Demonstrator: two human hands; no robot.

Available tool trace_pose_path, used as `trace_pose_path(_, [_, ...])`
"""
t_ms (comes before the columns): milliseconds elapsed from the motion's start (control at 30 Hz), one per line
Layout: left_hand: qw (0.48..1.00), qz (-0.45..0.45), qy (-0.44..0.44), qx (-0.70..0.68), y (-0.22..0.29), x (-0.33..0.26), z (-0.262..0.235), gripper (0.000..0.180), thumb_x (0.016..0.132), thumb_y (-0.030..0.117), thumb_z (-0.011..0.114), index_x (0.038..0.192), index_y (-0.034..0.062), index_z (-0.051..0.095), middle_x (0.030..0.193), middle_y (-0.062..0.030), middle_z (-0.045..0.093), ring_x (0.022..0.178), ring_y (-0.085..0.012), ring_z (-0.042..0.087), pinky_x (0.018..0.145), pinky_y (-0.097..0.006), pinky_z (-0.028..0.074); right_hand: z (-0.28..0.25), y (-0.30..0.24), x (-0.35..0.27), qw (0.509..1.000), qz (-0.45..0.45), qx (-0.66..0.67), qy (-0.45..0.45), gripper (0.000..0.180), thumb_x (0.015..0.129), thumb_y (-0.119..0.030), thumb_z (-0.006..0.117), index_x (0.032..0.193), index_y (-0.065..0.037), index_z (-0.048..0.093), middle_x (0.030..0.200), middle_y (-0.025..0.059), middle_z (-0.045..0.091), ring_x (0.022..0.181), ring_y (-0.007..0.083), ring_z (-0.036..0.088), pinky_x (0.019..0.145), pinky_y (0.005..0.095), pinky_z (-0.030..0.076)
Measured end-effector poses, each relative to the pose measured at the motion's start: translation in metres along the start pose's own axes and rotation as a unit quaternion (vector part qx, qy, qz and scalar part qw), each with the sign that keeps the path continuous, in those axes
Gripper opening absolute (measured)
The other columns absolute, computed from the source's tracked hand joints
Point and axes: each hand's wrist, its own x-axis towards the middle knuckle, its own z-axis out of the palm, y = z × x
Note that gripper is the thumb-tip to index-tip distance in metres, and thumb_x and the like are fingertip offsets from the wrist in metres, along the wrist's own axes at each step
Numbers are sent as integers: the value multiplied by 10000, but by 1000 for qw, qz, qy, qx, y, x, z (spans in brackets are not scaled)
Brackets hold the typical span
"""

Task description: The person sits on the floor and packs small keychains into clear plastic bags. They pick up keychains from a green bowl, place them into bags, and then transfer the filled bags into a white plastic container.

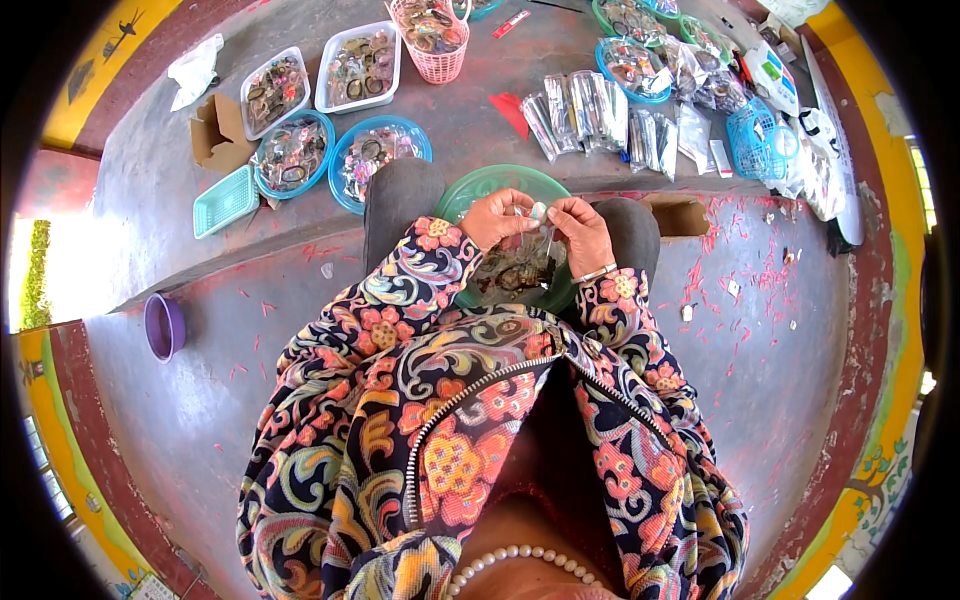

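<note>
My left hand (495, 219) and my right hand (584, 238) come together over a green basin (462, 190) set between my knees. Thumbs and fingers of both are pinched on a small whitish piece (539, 211), which looks like thin plastic; its exact kind is too small to tell. Clear plastic and dark, glinting small items (515, 276) lie in the basin under my hands, partly hidden by them. A metal bangle (596, 272) circles my right wrist.
Ahead on a raised ledge stand blue basins (428, 150), white trays (322, 92) and a pink basket (440, 68), filled with packets. Several clear-wrapped bundles (580, 115) lie right of centre, near a blue basket (752, 145). A purple tub (164, 327) is at left; red scraps litter the floor.
</note>
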Motion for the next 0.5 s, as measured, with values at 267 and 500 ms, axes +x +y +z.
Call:
trace_pose_path(267, [995,-84,52,31,4,-1,-3,212,796,181,595,925,14,604,777,-45,614,469,-56,478,355,-160,292,-3,11,3,995,-58,-79,32,49,770,-23,588,816,-25,572,716,-11,564,620,39,496,528,170,378])
trace_pose_path(500, [987,-67,120,79,4,-3,1,237,795,226,604,892,9,619,727,-30,594,503,-53,473,373,-171,302,1,7,0,998,-2,-61,17,101,765,-55,612,855,-15,590,696,-15,571,609,43,488,537,173,369])
